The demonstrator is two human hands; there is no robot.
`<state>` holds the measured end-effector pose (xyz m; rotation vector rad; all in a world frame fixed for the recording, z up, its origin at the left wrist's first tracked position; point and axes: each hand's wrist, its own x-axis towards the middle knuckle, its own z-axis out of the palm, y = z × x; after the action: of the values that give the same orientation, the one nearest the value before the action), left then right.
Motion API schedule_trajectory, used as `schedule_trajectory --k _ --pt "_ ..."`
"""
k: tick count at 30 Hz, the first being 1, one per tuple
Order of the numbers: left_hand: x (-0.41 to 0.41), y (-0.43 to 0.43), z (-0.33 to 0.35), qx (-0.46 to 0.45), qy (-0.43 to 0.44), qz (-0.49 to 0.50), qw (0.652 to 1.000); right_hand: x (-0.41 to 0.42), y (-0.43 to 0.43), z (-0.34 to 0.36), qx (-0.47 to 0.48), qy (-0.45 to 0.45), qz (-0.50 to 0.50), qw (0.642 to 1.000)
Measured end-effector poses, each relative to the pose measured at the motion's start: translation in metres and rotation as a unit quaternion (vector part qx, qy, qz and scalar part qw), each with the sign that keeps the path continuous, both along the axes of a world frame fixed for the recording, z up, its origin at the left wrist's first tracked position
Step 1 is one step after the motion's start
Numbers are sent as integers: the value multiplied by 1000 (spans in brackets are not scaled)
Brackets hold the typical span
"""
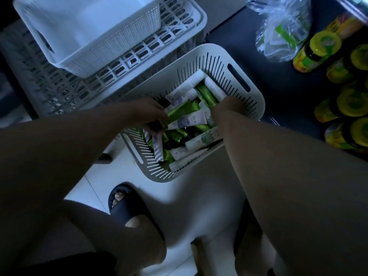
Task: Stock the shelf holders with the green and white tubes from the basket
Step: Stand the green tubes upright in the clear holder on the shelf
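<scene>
A white slotted basket [235, 62] stands on the floor below me, filled with several green and white tubes lying crosswise. Both my hands are inside it. My left hand [147, 112] closes its fingers on a green tube [182, 111] at the basket's left side. My right hand [229, 108] reaches into the pile at the right, fingers down among the tubes by a green tube [207, 95]; its grip is hidden. A white tube with a green print [203, 139] lies near the front.
Stacked white crates [103, 36] sit behind the basket at upper left. A dark shelf at the right carries yellow-lidded jars [318, 50] and a crumpled clear plastic bag [282, 28]. My foot in a dark slipper [127, 206] stands on the white tiled floor.
</scene>
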<state>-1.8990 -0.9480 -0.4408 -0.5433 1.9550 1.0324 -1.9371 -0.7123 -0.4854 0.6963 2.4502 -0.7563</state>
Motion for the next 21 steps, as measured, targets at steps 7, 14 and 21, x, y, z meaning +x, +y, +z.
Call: schedule_trajectory --k 7,14,21 --pt "7 20 23 145 -34 202 968 11 -8 21 -292 -71 -165 939" --pt "10 43 78 216 50 297 929 26 -5 86 -505 -147 -152 837" --pt "16 56 147 248 146 331 899 39 11 157 -538 -55 -99 835"
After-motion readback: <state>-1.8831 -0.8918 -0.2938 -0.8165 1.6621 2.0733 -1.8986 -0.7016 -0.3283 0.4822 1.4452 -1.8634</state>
